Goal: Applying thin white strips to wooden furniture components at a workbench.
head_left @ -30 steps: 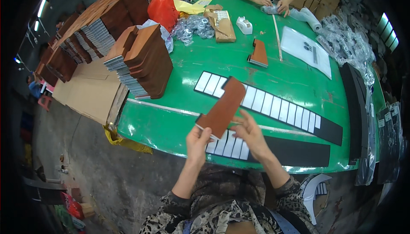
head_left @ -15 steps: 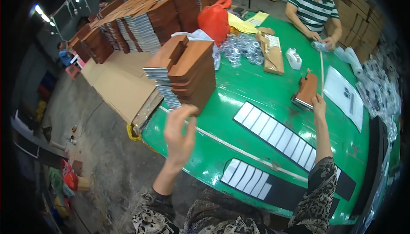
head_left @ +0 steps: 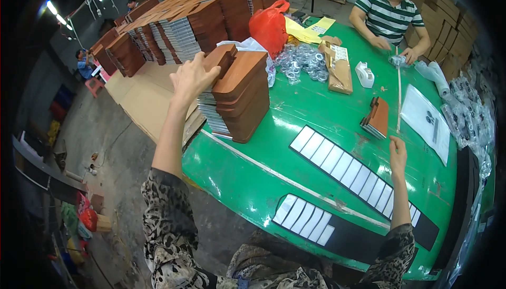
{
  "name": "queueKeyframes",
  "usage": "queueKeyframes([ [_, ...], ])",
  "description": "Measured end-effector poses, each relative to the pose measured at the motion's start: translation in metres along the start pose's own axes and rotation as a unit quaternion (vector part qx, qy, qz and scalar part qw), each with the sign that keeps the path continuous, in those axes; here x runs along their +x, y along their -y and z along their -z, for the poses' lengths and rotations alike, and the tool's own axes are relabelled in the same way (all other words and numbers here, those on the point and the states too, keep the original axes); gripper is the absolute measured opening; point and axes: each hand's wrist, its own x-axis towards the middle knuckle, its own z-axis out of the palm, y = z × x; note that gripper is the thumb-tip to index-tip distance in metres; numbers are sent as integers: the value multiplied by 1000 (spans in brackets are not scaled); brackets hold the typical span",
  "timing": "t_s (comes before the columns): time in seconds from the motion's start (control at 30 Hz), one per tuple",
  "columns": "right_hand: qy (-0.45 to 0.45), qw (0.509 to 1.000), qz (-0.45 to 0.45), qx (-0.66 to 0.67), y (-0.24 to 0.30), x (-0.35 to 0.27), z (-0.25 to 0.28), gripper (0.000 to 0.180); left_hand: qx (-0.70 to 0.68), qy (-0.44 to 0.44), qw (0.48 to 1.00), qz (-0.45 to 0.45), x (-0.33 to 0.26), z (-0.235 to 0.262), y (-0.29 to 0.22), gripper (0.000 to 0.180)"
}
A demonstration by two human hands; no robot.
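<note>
A tall stack of reddish-brown wood-look panels with silvery edges [head_left: 245,96] stands at the table's left side. My left hand [head_left: 191,80], fingers spread and thumb apart, is at the upper left corner of that stack; whether it touches the top panel I cannot tell. On the right, a short pile of the same brown pieces [head_left: 377,118] lies on the green table [head_left: 316,107]. Just below the pile is my right hand [head_left: 399,154], loosely closed with its fingers together, apart from the pile and with nothing visible in it.
Black strips with white labels [head_left: 342,165] lie nearby. Farther back are a red bag [head_left: 268,25], clear plastic rolls [head_left: 298,62], a brown package [head_left: 338,70] and a tape dispenser [head_left: 364,74]. Bagged parts [head_left: 427,120] lie right; a co-worker [head_left: 390,17] handles something across the table.
My left hand has moved up from the tall stack's lower front to its upper left corner. My right hand has let go of the short pile and drawn back slightly toward me.
</note>
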Motion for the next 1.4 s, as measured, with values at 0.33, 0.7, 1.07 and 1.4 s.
queueKeyframes([
  [0.33, 66, 984, 73, 147, 110, -116, 46, 21, -502, 59, 856, -105, -83, 26, -24, 48],
  [0.7, 225, 930, -88, 277, 150, -268, 29, 32, -566, 599, 566, -30, -310, -33, -32, 36],
  [1.07, 109, 994, 24, -1, 110, -281, 40, 34, -634, 318, 705, 24, -351, -63, -7, 30],
  [1.4, 192, 949, 172, -184, 102, -229, 10, 30, -600, 227, 766, 29, -360, -107, -54, 26],
])
